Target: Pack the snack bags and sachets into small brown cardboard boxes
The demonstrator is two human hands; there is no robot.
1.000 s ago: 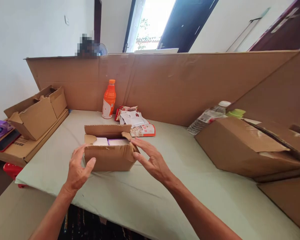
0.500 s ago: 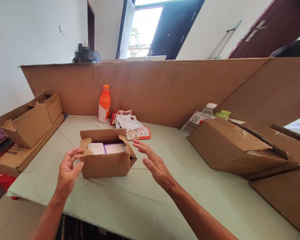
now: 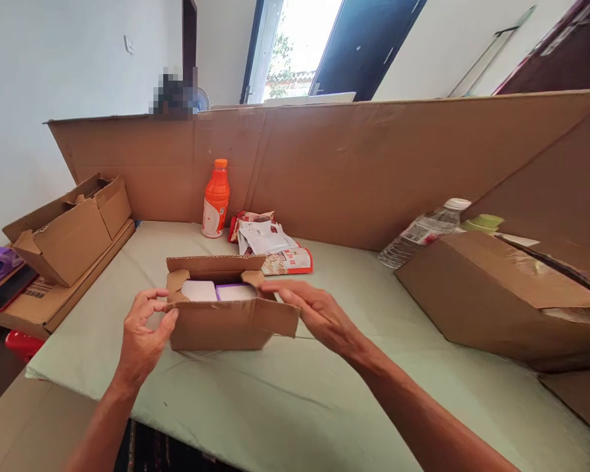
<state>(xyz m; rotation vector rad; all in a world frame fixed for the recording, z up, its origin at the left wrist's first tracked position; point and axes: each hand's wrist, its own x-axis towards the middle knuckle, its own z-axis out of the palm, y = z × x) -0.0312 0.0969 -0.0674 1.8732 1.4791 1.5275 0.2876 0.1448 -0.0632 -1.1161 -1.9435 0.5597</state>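
A small open cardboard box [image 3: 216, 328] stands on the cloth-covered table in front of me, its back flap raised. Inside it sit two white-topped packs; the right pack [image 3: 236, 293] has a purple edge. My left hand [image 3: 148, 328] grips the box's front left corner, thumb at the front and fingers at the side. At the right end, my right hand [image 3: 319, 311] reaches in with fingers stretched out, their tips against the inward-bent side flap [image 3: 253, 278]. Below the hand, the front panel's end [image 3: 285, 321] sticks out past the box.
Behind the box stand an orange bottle [image 3: 216, 203] and several snack packets [image 3: 268, 242]. A clear plastic bottle [image 3: 423, 229] leans by a large carton [image 3: 491, 288] on the right. Another open box [image 3: 78, 236] lies left, near a phone [image 3: 10, 288]. A cardboard wall [image 3: 349, 170] closes the back.
My right hand has moved left onto the box's right end. The front panel's right end now sticks outward. My left hand stays at the left corner, and the view has shifted.
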